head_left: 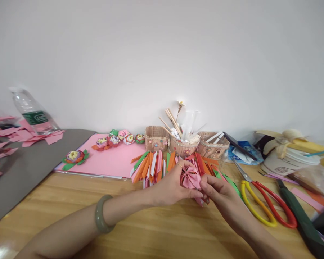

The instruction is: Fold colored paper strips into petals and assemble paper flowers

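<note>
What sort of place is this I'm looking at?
It looks like a paper-craft workspace, though I can't tell whether home or classroom: a pleated pink paper piece held above a wooden table, coloured paper strips, and scissors.

Wooden tabletop (151, 233), well covered
On it lie scissors (249, 178), a pink sheet (118, 158), folded strips (145, 169), three baskets (156, 144) and, at left, a grey mat (56, 162).

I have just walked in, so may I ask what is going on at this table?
A person holds a folded pink paper flower: the left hand supports it while fingers of the right hand grip its edge. Folded paper pieces lie just beyond, in front of three baskets. Several paper flowers sit to the left, scissors to the right.
</note>
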Demonstrator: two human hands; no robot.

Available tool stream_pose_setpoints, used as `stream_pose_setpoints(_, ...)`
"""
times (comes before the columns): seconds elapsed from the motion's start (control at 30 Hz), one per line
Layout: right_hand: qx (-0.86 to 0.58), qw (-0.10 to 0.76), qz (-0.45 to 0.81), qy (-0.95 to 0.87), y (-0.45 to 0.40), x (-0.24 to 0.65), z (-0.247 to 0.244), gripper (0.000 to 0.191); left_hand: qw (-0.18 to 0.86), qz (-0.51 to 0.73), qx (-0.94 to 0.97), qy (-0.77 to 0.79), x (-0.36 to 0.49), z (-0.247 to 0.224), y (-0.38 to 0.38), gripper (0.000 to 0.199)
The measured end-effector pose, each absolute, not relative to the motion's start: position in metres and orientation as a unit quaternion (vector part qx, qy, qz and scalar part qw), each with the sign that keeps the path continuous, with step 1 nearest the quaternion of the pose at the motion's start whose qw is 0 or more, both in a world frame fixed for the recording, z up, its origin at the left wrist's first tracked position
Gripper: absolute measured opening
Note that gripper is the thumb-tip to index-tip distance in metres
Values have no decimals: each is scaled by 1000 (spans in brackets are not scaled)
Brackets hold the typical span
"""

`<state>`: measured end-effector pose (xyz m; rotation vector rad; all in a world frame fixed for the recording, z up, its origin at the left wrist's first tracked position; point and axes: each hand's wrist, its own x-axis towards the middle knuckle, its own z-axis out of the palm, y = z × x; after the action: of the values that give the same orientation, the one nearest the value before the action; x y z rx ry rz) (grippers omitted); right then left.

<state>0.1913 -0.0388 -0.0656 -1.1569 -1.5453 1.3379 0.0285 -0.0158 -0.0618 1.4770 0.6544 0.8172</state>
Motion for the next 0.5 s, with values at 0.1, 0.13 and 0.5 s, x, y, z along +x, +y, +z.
stream_pose_setpoints(0.1,-456,384,528,-605,-40,191,-67,42,615,363,641,281,28,-62,-17,45)
stream_pose_setpoints(0.13,-457,383,530,-603,-40,191,-67,43,612,367,641,282,28,-62,-18,45)
stream_pose_setpoints(0.5,-500,391,460,-621,-42,193,-65,39,747,430,451,232,30,-64,-14,53)
